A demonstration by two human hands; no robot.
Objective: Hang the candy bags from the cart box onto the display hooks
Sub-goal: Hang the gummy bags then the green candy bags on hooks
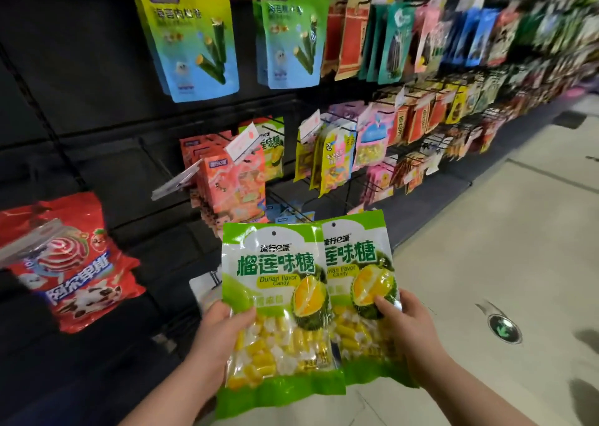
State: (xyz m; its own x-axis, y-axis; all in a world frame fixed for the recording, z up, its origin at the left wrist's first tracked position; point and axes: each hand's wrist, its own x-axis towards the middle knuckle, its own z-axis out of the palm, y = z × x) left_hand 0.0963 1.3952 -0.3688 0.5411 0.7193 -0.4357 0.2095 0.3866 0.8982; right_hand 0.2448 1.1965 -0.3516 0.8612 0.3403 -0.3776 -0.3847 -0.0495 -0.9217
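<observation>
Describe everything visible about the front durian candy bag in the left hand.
The front durian candy bag is a glossy plastic pouch, green and white, printed with Chinese characters, "Durian flavor Candy" and a cut durian. A clear window shows yellow and white candies. A hang hole sits at its top centre. It stands upright, facing the camera. The left hand grips its left edge, thumb on front. Its right side overlaps a second bag, held by the right hand.
</observation>
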